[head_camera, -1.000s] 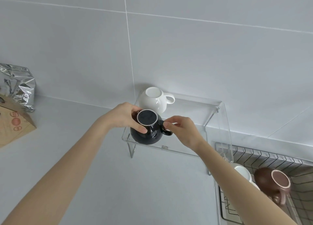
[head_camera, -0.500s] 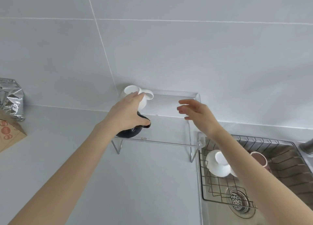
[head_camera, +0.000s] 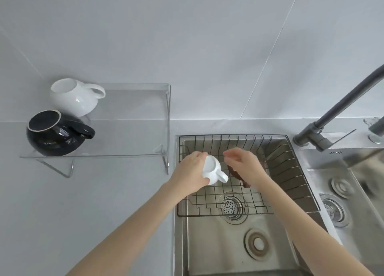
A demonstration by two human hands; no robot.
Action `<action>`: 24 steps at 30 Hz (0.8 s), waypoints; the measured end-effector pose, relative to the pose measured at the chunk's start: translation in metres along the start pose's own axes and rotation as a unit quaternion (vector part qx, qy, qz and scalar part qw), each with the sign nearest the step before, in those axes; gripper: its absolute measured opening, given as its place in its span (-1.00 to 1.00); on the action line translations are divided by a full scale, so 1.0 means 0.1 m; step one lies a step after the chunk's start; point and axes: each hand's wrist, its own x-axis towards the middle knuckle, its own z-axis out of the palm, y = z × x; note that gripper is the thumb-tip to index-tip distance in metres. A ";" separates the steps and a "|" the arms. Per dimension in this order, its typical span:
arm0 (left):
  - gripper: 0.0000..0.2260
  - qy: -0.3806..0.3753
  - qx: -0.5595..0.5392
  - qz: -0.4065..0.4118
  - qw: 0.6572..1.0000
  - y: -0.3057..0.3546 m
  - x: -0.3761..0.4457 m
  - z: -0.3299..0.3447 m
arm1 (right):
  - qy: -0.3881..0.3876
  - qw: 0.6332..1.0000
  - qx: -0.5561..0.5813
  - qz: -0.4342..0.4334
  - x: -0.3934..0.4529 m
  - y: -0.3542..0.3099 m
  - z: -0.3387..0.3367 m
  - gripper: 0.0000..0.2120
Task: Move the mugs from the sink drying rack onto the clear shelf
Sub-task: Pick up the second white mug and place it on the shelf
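Note:
On the clear shelf [head_camera: 133, 130] at the left stand a white mug [head_camera: 74, 98] at the back and a black mug [head_camera: 54, 133] at the front, both upside down. Over the wire drying rack [head_camera: 276, 161] in the sink, my left hand [head_camera: 190, 175] grips a small white mug [head_camera: 212, 168], base up, handle pointing right. My right hand [head_camera: 246, 166] hovers just right of it with fingers apart, above a brown mug [head_camera: 235, 172] that it mostly hides.
A dark grey faucet [head_camera: 336, 107] arches over the right side. A second steel basin [head_camera: 353, 192] lies to the right of the rack. Drain strainer [head_camera: 231, 207] sits under the rack. Grey counter [head_camera: 83, 192] spreads between shelf and sink.
My left hand let go of the black mug on the shelf and moved right to the rack, closing on the small white mug. My right hand dropped over the rack. The view swung right.

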 end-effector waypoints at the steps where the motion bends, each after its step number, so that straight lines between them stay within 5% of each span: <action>1: -0.40 -0.015 0.000 -0.015 1.000 -0.04 0.08 0.10 | -0.014 1.000 -0.006 0.016 0.02 0.10 0.04 -0.77; 9: -0.18 -0.067 -0.001 -0.099 0.993 -0.15 0.69 0.49 | -0.048 0.995 -0.027 0.086 0.24 0.73 0.38 -0.67; 24: -0.34 -0.058 0.044 -0.070 0.995 0.02 0.76 0.19 | -0.005 0.999 0.015 0.031 0.08 0.59 0.16 -0.94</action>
